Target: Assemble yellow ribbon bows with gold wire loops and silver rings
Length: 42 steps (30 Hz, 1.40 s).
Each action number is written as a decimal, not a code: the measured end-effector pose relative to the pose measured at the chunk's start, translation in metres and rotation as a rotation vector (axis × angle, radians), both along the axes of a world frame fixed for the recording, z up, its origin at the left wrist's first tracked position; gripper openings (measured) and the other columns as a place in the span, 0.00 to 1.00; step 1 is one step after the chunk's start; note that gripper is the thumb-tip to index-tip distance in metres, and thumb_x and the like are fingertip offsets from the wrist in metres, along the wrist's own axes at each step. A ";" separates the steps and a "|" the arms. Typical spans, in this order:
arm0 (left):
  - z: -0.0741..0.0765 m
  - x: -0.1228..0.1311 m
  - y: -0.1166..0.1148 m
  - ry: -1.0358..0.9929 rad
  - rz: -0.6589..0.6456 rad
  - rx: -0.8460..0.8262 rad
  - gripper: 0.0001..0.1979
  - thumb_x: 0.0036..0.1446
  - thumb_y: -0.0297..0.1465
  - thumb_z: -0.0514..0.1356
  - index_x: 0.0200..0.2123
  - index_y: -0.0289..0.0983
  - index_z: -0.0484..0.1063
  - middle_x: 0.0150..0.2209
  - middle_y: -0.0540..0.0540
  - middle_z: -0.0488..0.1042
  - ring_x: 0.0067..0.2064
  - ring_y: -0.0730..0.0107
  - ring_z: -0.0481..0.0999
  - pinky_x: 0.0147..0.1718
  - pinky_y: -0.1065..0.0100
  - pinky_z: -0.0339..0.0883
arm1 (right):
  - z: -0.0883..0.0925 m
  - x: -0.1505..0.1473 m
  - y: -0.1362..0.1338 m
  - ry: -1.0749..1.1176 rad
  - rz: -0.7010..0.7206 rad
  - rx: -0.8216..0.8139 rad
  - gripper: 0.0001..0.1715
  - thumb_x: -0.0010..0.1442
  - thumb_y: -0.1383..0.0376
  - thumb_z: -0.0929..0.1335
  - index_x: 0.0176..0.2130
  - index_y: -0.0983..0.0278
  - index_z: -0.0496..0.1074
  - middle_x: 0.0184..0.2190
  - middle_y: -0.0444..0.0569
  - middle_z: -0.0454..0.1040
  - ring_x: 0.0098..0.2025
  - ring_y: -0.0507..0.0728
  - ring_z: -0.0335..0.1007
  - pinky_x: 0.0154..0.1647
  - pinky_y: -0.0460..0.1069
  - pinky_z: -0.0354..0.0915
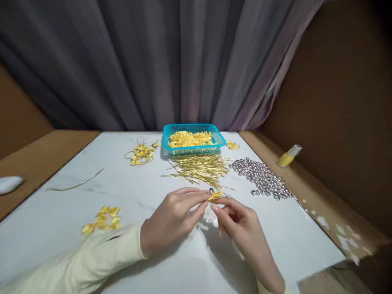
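Observation:
Near the middle of the table, a small yellow ribbon bow [217, 195] is held up between my two hands. My left hand [177, 214] pinches its left side with thumb and forefinger. From the right, my right hand [243, 226] grips the bow's other edge, its fingers closed. A shiny silvery bead [211, 190] sits at the top of the bow by my left fingertips. Just beyond lies a pile of gold twist ties [203, 167]. Loose silvery beads [260, 175] are heaped to the right. Several yellow bows [102, 220] rest beside my left sleeve.
At the back, a blue plastic basket [222, 141] holds many yellow bows. Bows with beads and looped ties [142, 154] are piled left of it. A single tie [78, 184] lies at left. On the right ledge stands a yellow-and-white tube-like object [288, 156]. A grey curtain [165, 65] hangs behind.

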<state>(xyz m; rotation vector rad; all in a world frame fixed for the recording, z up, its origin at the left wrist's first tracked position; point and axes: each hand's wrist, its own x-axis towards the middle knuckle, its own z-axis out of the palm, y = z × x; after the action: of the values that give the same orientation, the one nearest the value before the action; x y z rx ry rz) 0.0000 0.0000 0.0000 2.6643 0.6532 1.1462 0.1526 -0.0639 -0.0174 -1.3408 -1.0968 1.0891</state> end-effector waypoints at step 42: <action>0.015 0.006 -0.001 0.150 0.076 -0.632 0.11 0.55 0.27 0.54 0.36 0.38 0.76 0.34 0.51 0.79 0.32 0.73 0.76 0.32 0.75 0.67 | -0.006 0.009 0.003 -0.016 0.181 -0.121 0.24 0.57 0.55 0.63 0.42 0.72 0.70 0.10 0.39 0.61 0.12 0.45 0.47 0.15 0.42 0.46</action>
<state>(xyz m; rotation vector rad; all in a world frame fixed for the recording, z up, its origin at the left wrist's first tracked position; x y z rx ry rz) 0.0055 -0.0014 0.0150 2.2003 0.9592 0.6109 0.1611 -0.0611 -0.0232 -1.3658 -1.1978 1.2967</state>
